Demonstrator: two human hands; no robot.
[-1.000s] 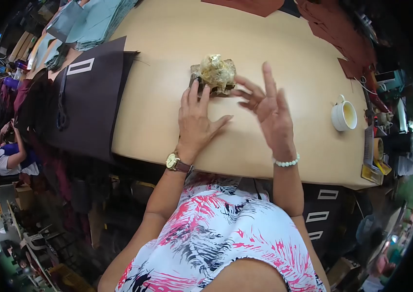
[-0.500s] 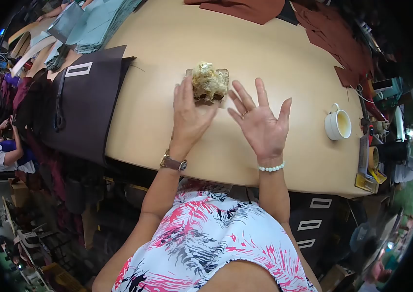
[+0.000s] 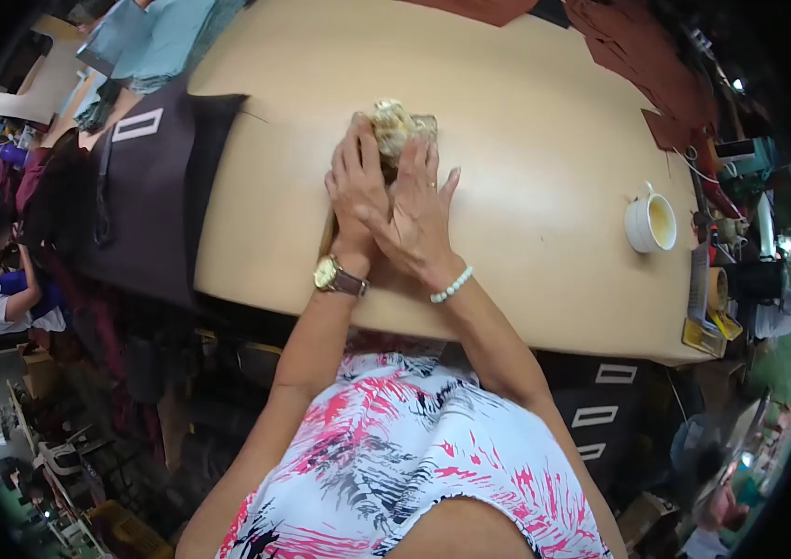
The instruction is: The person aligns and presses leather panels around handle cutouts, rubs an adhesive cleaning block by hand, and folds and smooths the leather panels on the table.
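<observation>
Head view had both hands close together on the tan table (image 3: 544, 279), fingertips toward twelve o'clock. Just there, at twelve, sat a crumpled golden lump (image 3: 390, 121), with a mottled block (image 3: 428, 123) showing at its three o'clock side. The left hand (image 3: 356, 191) lay with fingers nearly straight at the lump's nine o'clock side — I could not tell whether it gripped anything. The right hand (image 3: 416, 216) was unclenched, fingers extended to the lump's near edge, thumb across the left hand's back. From the hands, a white cup (image 3: 641, 226) stood well apart at three o'clock — dark fabric (image 3: 148, 186) lay at nine, reddish-brown pieces (image 3: 633, 65) at two.
</observation>
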